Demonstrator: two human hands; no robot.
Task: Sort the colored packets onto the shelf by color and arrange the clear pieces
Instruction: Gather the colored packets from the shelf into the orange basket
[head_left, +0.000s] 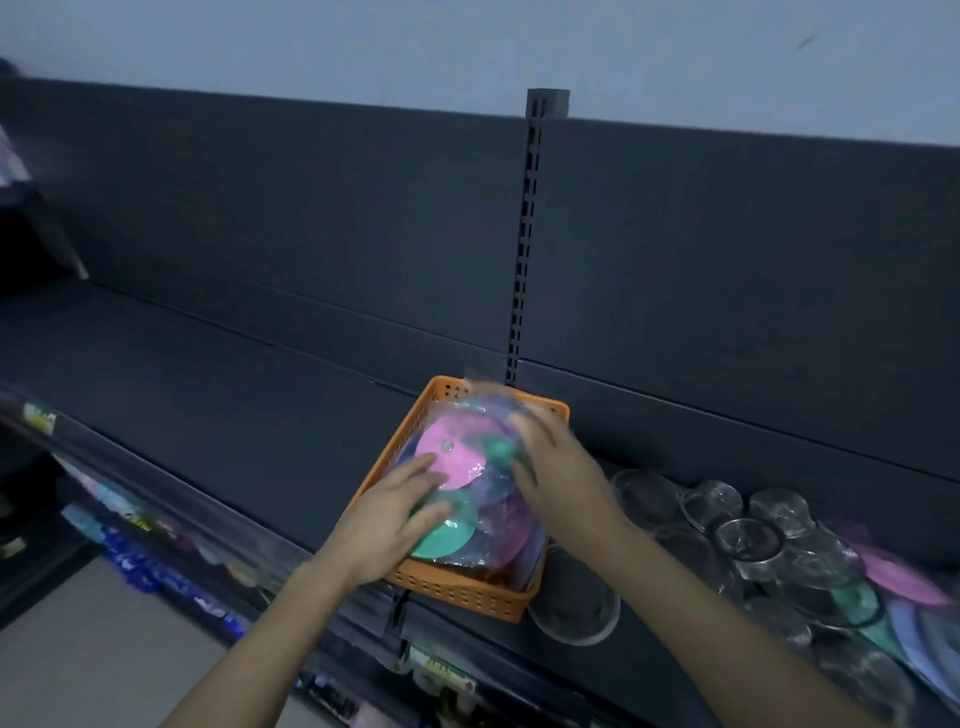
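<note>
An orange basket (457, 590) with perforated walls sits on the dark shelf (208, 395), its near corner reaching the shelf's front edge; inside lies a heap of round coloured discs in clear wrapping, a pink packet (457, 460) on top with a small clear centre, a green packet (447, 535) below it toward the front, purple and bluish ones layered beneath and toward the right wall; the wrapping glints and blurs at the back rim. The left hand (395, 519) lies flat on the heap, fingers spread over the pink and green discs, not clamped; the right hand (556, 467) rests on the far right of the heap, its fingers curled against a teal disc, though blur hides whether it grips. Just right of the basket a clear piece (576, 605) lies flat near the front edge; further right, clear pieces (748, 535) crowd together with a few coloured discs (904, 577). Left of the basket the shelf runs bare to the back panel (311, 208).
</note>
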